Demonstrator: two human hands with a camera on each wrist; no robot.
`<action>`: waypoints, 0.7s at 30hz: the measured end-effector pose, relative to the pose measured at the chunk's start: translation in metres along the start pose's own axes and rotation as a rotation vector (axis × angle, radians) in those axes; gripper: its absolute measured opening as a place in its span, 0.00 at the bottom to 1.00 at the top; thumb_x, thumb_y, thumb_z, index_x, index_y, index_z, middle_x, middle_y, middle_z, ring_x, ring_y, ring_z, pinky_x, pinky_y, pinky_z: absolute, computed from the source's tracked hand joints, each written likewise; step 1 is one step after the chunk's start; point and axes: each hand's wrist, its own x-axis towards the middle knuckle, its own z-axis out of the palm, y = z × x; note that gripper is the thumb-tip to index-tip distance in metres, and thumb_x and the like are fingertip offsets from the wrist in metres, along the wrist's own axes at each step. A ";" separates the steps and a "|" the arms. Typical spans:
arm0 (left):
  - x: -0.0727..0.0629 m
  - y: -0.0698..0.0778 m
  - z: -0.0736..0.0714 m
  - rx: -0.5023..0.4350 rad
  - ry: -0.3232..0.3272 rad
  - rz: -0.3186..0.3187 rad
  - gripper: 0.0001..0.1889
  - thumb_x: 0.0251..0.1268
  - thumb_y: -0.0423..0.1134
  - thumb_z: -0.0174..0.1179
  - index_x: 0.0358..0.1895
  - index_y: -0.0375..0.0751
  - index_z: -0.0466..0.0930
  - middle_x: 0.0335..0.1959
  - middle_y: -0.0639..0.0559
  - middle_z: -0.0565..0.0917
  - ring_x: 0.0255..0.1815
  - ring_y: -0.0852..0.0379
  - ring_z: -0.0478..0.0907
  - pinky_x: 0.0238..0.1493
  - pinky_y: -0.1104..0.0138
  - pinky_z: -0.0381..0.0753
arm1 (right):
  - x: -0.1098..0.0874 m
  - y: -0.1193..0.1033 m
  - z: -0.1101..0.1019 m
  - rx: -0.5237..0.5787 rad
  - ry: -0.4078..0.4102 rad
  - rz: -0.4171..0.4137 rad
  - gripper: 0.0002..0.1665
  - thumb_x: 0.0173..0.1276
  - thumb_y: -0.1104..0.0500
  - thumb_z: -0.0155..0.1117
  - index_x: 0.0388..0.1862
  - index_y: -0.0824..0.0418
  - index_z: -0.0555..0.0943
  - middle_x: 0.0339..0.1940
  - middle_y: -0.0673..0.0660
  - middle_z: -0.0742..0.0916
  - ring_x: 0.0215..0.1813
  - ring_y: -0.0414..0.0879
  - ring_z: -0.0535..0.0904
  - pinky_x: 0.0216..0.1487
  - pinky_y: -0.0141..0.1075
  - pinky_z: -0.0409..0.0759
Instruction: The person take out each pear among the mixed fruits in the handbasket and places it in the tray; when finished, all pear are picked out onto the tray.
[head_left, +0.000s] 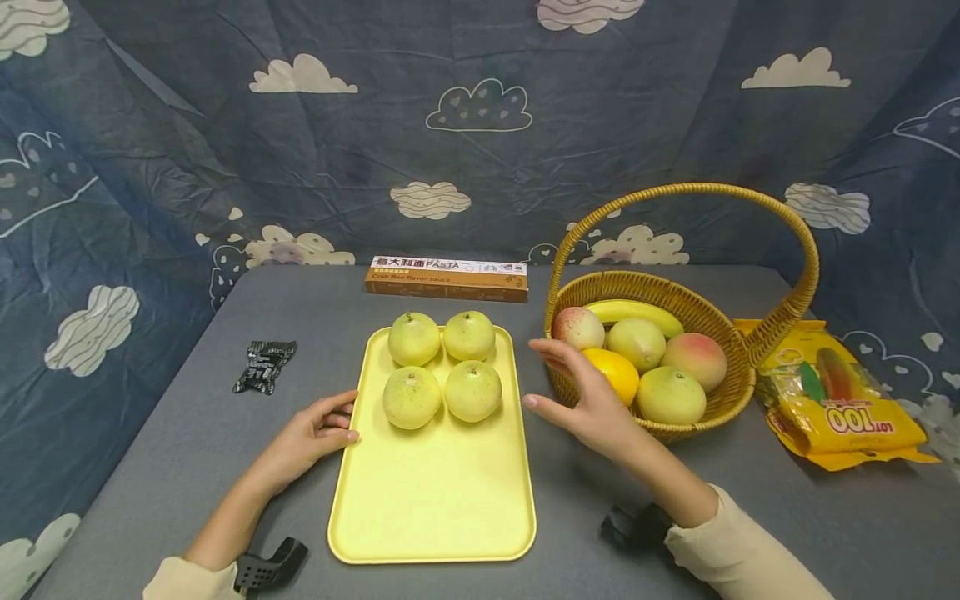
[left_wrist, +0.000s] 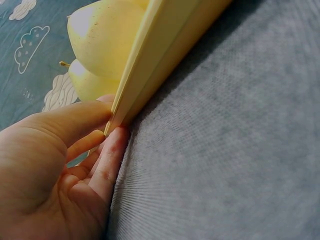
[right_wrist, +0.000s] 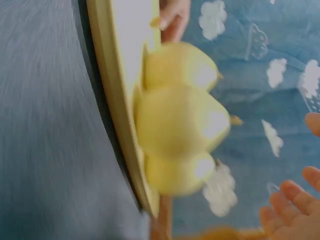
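A yellow tray [head_left: 435, 492] lies lengthwise near the front edge of the grey table [head_left: 187, 433], a little left of the middle. Four pale green pears [head_left: 442, 369] sit in a tight square at the tray's far end. The left hand [head_left: 311, 433] rests on the table against the tray's left edge; in the left wrist view its thumb lies on top of the rim and the fingers [left_wrist: 107, 160] press together against the rim from below, pinching the edge. The right hand [head_left: 585, 400] hovers just right of the tray's right edge, apart from it, fingers straight and slightly spread, in front of a wicker basket [head_left: 727, 400]. The basket holds a banana, an orange and several round fruits. Behind the tray, at the table's far edge, lies a pasta box [head_left: 446, 277]. A yellow snack bag [head_left: 840, 400] lies at the right edge, and a small black wrapper [head_left: 264, 365] towards the left edge.
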 end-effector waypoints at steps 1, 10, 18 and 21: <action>0.000 0.000 0.000 0.000 0.000 -0.005 0.31 0.56 0.31 0.61 0.63 0.27 0.60 0.50 0.36 0.69 0.42 0.57 0.72 0.40 0.72 0.75 | -0.003 0.004 -0.007 -0.035 0.035 -0.024 0.36 0.51 0.71 0.68 0.60 0.68 0.66 0.57 0.62 0.72 0.59 0.53 0.67 0.60 0.42 0.63; 0.000 0.002 0.001 -0.005 -0.002 -0.021 0.32 0.56 0.32 0.61 0.63 0.27 0.60 0.51 0.36 0.68 0.43 0.54 0.72 0.41 0.72 0.75 | -0.031 0.011 -0.064 -0.243 0.271 -0.086 0.40 0.40 0.81 0.68 0.57 0.72 0.67 0.53 0.65 0.74 0.54 0.35 0.66 0.54 0.25 0.62; 0.001 0.001 0.000 0.005 0.002 -0.028 0.32 0.55 0.32 0.62 0.63 0.29 0.61 0.51 0.37 0.69 0.43 0.54 0.72 0.41 0.71 0.75 | -0.054 0.035 -0.090 -0.285 0.317 0.047 0.39 0.45 0.77 0.68 0.58 0.70 0.66 0.53 0.63 0.73 0.53 0.32 0.64 0.50 0.23 0.61; 0.001 0.000 -0.001 0.009 0.003 -0.031 0.32 0.55 0.32 0.62 0.63 0.30 0.61 0.51 0.37 0.69 0.43 0.54 0.72 0.41 0.71 0.75 | -0.061 0.054 -0.095 -0.291 0.302 0.068 0.40 0.45 0.74 0.70 0.60 0.66 0.67 0.55 0.59 0.73 0.54 0.33 0.64 0.48 0.23 0.62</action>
